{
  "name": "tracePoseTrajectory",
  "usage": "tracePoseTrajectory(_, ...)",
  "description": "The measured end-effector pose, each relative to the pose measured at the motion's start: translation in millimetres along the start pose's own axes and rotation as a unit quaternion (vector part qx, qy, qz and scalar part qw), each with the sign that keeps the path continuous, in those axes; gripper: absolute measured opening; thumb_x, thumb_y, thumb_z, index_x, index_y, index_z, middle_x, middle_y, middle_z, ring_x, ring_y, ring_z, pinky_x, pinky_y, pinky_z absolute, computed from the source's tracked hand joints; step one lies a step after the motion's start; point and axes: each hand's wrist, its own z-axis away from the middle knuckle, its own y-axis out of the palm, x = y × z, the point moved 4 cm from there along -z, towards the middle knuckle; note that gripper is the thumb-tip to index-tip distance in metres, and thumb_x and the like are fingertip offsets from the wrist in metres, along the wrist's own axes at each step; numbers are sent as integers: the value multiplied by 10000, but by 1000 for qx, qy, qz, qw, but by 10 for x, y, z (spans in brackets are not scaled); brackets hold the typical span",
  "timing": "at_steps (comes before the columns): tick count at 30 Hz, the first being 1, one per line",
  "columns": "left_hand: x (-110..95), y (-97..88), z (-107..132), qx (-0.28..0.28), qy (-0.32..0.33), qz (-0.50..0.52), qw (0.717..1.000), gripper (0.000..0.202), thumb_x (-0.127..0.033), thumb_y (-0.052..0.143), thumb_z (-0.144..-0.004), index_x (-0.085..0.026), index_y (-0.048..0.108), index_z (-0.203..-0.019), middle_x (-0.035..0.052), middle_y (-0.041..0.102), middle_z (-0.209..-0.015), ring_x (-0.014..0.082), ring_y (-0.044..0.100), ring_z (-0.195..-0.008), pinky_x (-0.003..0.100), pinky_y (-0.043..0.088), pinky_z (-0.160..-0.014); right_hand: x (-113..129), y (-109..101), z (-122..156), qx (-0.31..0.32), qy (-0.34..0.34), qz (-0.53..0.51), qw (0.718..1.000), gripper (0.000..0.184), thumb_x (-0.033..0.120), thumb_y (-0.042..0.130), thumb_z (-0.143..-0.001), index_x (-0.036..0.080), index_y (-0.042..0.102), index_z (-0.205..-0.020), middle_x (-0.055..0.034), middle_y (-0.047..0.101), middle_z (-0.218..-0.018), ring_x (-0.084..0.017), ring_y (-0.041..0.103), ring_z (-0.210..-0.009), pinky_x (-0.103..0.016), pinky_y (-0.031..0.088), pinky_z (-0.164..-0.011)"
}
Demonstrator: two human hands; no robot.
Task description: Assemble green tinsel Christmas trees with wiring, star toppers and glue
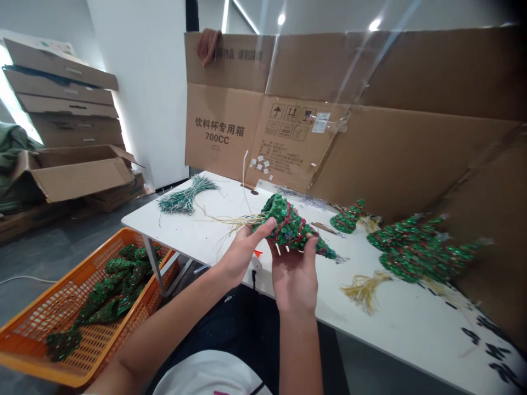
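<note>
A small green tinsel Christmas tree point(290, 225) with a red garland lies sideways in both my hands above the table, its silvery tip pointing right. At its wide base, my left hand point(242, 249) is closed with the thumb along the rim. From below, my right hand point(294, 274) grips the middle, thumb and fingers on either side. Thin golden strands point(234, 221) stick out leftward by the base and my left fingers; what holds them is hidden. Just under my hands, a white tool with an orange tip point(256, 260) is partly covered.
Several decorated trees point(424, 247) and a single tree point(348, 217) stand at right on the white table point(329, 291). Golden strands point(366, 289) lie nearby. A green wire bundle point(187, 196) lies at left. An orange basket point(24, 323) holds green cones. Cardboard point(230, 115) walls the back.
</note>
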Motion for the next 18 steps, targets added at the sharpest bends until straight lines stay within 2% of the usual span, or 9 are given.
tracePoseTrajectory(6, -61, -83, -69, 7, 8, 2, 1000, 466, -556, 854, -886, -223, 826, -1211, 71, 793, -1344, 314, 640, -1394, 412, 425, -1232, 22, 25, -197, 19, 0, -12, 1000, 269, 520, 672, -1021, 318, 813, -1130, -28, 762, -1403, -260, 684, -1341, -522, 491, -1246)
tracePoseTrajectory(10, -75, -139, -133, 1, 15, 6, 1000, 439, -568, 804, -925, -207, 833, -1173, 84, 810, -1285, 325, 640, -1386, 440, 410, -1233, -1, 24, -309, 28, 32, -70, 997, 185, 431, 635, -1019, 362, 807, -1013, 21, 790, -1341, -272, 675, -1351, -568, 551, -1160)
tracePoseTrajectory(14, -47, -224, -256, -31, 7, 35, 999, 487, -616, 802, -913, -202, 828, -1169, 94, 819, -1245, 321, 659, -1349, 450, 410, -1220, -78, 21, -412, 20, 65, -68, 995, 152, 426, 660, -997, 364, 791, -949, 35, 813, -1257, -249, 681, -1333, -541, 571, -1129)
tracePoseTrajectory(18, -28, -419, -389, -106, 7, 47, 993, 532, -596, 844, -886, -253, 777, -1288, 61, 804, -1247, 273, 657, -1311, 393, 434, -1147, -129, 51, -556, 3, 88, -51, 995, 128, 399, 682, -962, 326, 776, -913, 9, 827, -1187, -250, 703, -1298, -498, 603, -1090)
